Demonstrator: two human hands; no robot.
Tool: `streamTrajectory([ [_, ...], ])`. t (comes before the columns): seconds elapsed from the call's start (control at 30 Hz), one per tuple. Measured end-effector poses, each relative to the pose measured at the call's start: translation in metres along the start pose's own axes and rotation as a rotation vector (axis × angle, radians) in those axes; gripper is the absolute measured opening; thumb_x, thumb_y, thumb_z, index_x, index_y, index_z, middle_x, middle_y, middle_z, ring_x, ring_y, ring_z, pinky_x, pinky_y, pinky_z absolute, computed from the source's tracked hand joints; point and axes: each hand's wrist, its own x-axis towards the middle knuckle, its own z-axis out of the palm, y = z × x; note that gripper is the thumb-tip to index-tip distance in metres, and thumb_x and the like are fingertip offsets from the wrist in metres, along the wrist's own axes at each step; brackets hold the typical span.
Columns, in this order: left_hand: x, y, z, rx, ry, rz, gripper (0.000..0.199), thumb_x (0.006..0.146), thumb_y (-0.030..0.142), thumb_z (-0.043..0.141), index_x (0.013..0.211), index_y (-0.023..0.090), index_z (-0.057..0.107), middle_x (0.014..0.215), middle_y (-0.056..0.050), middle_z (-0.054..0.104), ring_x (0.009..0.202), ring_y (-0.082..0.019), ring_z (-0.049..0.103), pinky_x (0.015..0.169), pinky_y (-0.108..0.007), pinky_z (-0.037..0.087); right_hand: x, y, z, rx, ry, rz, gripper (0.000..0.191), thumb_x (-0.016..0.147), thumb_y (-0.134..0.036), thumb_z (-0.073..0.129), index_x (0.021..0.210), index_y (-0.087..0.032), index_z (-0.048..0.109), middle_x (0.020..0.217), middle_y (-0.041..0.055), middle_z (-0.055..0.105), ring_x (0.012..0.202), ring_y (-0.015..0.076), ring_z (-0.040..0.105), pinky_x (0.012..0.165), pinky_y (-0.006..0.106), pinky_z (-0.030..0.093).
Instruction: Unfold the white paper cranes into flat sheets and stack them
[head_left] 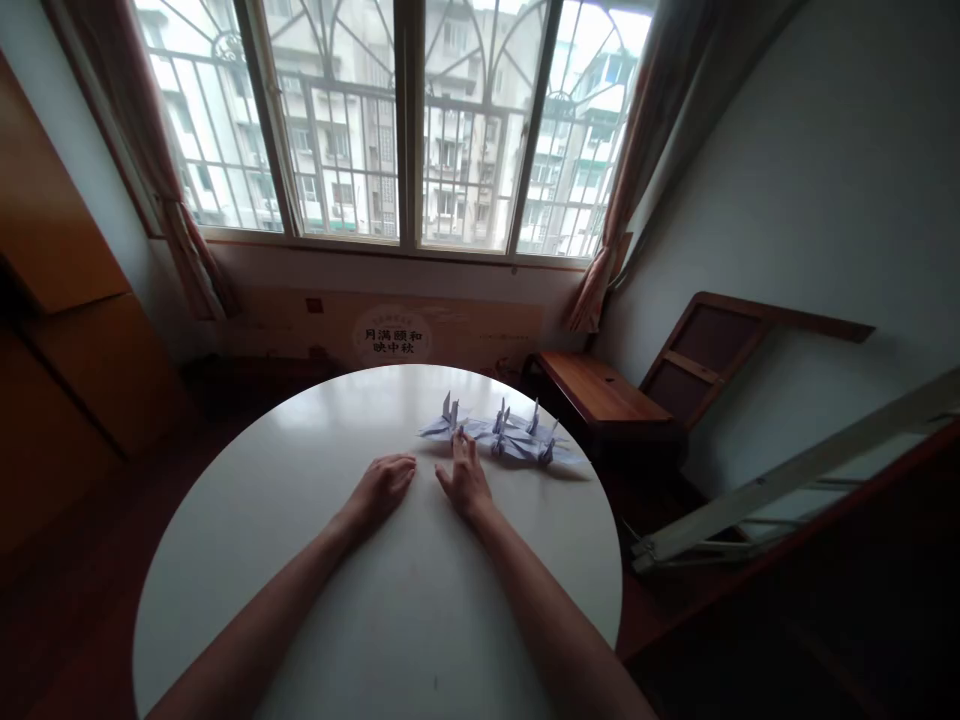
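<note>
Several folded paper cranes, pale bluish-white, stand bunched together on the right far part of the white round table. At the left end of the group is one crane with its two points upright. My right hand reaches up to this crane, fingers stretched out and thumb apart; its fingertips are at the crane's near side and seem to touch it. My left hand rests on the tabletop to the left, fingers together and curled, apart from the cranes. No object shows in it.
Beyond the table, a wide printed cardboard panel stands under the barred window. To the right are a low wooden bench, a leaning wooden frame and a folded metal-legged piece. Wooden cabinets line the left.
</note>
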Motion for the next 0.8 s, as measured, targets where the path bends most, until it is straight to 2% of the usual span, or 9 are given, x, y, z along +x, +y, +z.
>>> streamTrajectory([
  [0.07, 0.002, 0.004, -0.002, -0.001, -0.006, -0.001, 0.028, 0.093, 0.03, 0.047, 0.104, 0.019, 0.07, 0.107, -0.011, 0.072, 0.1, -0.023, 0.067, 0.092, -0.036, 0.05, -0.001, 0.001, 0.0, 0.065, 0.039, -0.02, 0.068, 0.084, -0.032, 0.054, 0.147, -0.016, 0.032, 0.144, 0.0179, 0.035, 0.126, 0.031, 0.045, 0.106, 0.046, 0.04],
  [0.17, 0.002, 0.009, -0.005, -0.013, 0.032, -0.028, 0.028, 0.093, 0.033, 0.047, 0.102, 0.019, 0.07, 0.102, -0.011, 0.072, 0.096, -0.024, 0.067, 0.09, -0.038, 0.05, -0.002, 0.0, -0.003, 0.209, 0.113, -0.047, 0.061, 0.086, -0.027, 0.05, 0.145, -0.018, 0.036, 0.139, 0.0185, 0.04, 0.096, 0.023, 0.061, 0.094, 0.044, 0.049],
  [0.27, 0.0, 0.013, -0.007, -0.101, 0.127, -0.09, 0.027, 0.09, 0.037, 0.053, 0.105, 0.019, 0.068, 0.102, -0.011, 0.072, 0.097, -0.025, 0.066, 0.09, -0.041, 0.05, -0.002, -0.005, -0.009, 0.384, 0.196, -0.057, 0.054, 0.086, -0.024, 0.048, 0.14, -0.019, 0.044, 0.13, 0.0153, 0.048, 0.075, 0.0147, 0.059, 0.074, 0.035, 0.054],
  [0.33, 0.0, 0.016, -0.007, -0.273, 0.18, -0.187, 0.034, 0.087, 0.04, 0.058, 0.114, 0.019, 0.063, 0.1, -0.011, 0.072, 0.096, -0.025, 0.067, 0.084, -0.04, 0.052, -0.003, -0.011, -0.013, 0.496, 0.233, -0.041, 0.048, 0.086, -0.024, 0.048, 0.134, -0.019, 0.05, 0.123, 0.013, 0.052, 0.074, 0.013, 0.058, 0.065, 0.029, 0.053],
  [0.4, 0.0, 0.02, -0.006, -0.507, 0.185, -0.322, 0.051, 0.082, 0.045, 0.064, 0.124, 0.017, 0.054, 0.099, -0.012, 0.072, 0.092, -0.025, 0.068, 0.075, -0.036, 0.054, -0.004, -0.017, -0.016, 0.575, 0.247, -0.021, 0.043, 0.086, -0.024, 0.048, 0.127, -0.018, 0.055, 0.12, 0.0117, 0.055, 0.074, 0.0125, 0.058, 0.061, 0.026, 0.051],
  [0.5, 0.003, 0.029, -0.007, -0.828, 0.093, -0.483, 0.076, 0.073, 0.05, 0.074, 0.133, 0.015, 0.043, 0.102, -0.016, 0.071, 0.088, -0.026, 0.07, 0.066, -0.033, 0.054, -0.007, -0.024, -0.02, 0.643, 0.245, -0.028, 0.037, 0.084, -0.024, 0.05, 0.12, -0.018, 0.059, 0.116, 0.0105, 0.058, 0.074, 0.013, 0.058, 0.061, 0.026, 0.049],
  [0.57, 0.003, 0.036, -0.008, -1.002, 0.03, -0.526, 0.083, 0.069, 0.05, 0.077, 0.136, 0.015, 0.04, 0.105, -0.018, 0.07, 0.09, -0.028, 0.07, 0.067, -0.033, 0.054, -0.008, -0.026, -0.021, 0.677, 0.222, -0.044, 0.033, 0.084, -0.024, 0.051, 0.113, -0.017, 0.062, 0.11, 0.0094, 0.061, 0.074, 0.0139, 0.059, 0.062, 0.027, 0.049],
  [0.67, -0.002, 0.045, -0.012, -1.156, 0.021, -0.526, 0.079, 0.067, 0.048, 0.081, 0.13, 0.014, 0.048, 0.104, -0.019, 0.071, 0.097, -0.03, 0.069, 0.078, -0.037, 0.054, -0.01, -0.029, -0.019, 0.708, 0.175, -0.053, 0.026, 0.083, -0.025, 0.053, 0.104, -0.017, 0.067, 0.1, 0.0077, 0.065, 0.076, 0.0155, 0.06, 0.065, 0.028, 0.048],
  [0.8, -0.01, 0.049, -0.011, -1.184, 0.18, -0.58, 0.062, 0.06, 0.047, 0.085, 0.106, 0.011, 0.062, 0.098, -0.016, 0.073, 0.094, -0.029, 0.069, 0.086, -0.04, 0.052, -0.011, -0.033, -0.015, 0.729, 0.115, -0.031, 0.021, 0.082, -0.027, 0.056, 0.095, -0.018, 0.069, 0.097, 0.0072, 0.068, 0.078, 0.0171, 0.061, 0.067, 0.03, 0.048],
])
